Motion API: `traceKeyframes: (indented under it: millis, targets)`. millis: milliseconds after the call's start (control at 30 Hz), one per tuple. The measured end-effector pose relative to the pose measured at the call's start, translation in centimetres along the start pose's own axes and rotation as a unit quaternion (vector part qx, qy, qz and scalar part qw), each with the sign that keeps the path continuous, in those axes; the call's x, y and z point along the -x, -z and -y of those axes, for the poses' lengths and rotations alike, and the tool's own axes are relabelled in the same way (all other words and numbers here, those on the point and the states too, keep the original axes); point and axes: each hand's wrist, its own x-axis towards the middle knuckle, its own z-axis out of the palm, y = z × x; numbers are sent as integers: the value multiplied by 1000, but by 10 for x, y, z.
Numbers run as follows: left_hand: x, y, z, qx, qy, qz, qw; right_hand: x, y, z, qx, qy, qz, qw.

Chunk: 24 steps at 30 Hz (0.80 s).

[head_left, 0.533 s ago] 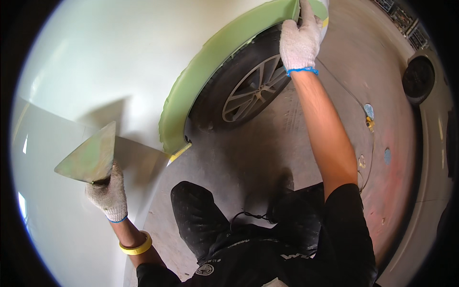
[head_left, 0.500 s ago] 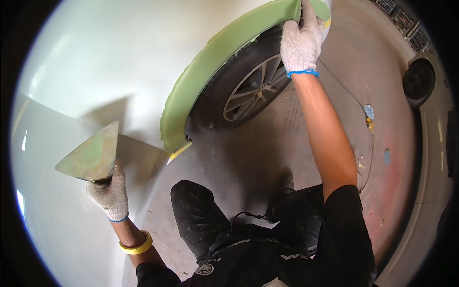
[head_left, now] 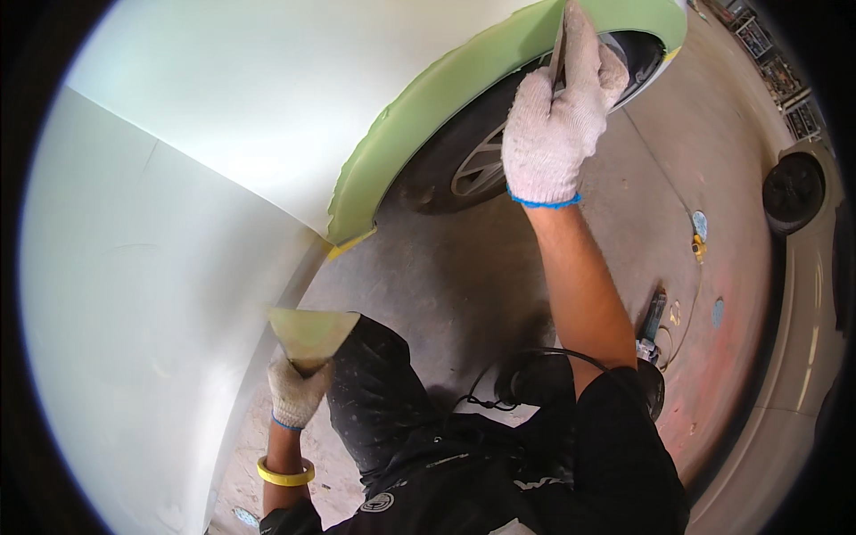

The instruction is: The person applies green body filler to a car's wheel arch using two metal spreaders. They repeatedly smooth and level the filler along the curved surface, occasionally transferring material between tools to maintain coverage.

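Observation:
A white car's wheel arch carries a wide band of light green body filler (head_left: 406,120) with a rough outer edge. My right hand (head_left: 555,134), in a white knitted glove, is closed on a thin spreader (head_left: 559,52), seen edge-on against the upper part of the band. Fingers stretch along the blade. My left hand (head_left: 299,388), gloved too, grips a putty knife (head_left: 312,333) by its lower end, apart from the car. Green filler smears its wide, flat blade, and the handle is mostly hidden. A yellow tape roll (head_left: 285,472) rings my left wrist.
Under the arch sits the wheel (head_left: 477,165). A hose (head_left: 664,165) runs along the floor past blue discs (head_left: 719,312), and a dark hand tool (head_left: 655,312) lies near my right leg. Another car (head_left: 802,294) stands at right, with racks (head_left: 776,76) behind.
My left hand has drawn the putty knife right and down, toward my knee. My right hand sits slightly lower with the spreader on the filler. The view has shifted.

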Motion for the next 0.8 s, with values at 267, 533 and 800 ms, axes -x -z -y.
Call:
traceKeyframes:
  millis: [267,533,800]
  targets:
    - [45,-35,62,85,78,89,989,51,-5,-21,7,131,2,991]
    - [58,-39,71,114,98,87,985,100,-13,-8,75,161,86,980]
    - [60,-37,63,124,151,116,974,157,-25,-28,71,180,148,970]
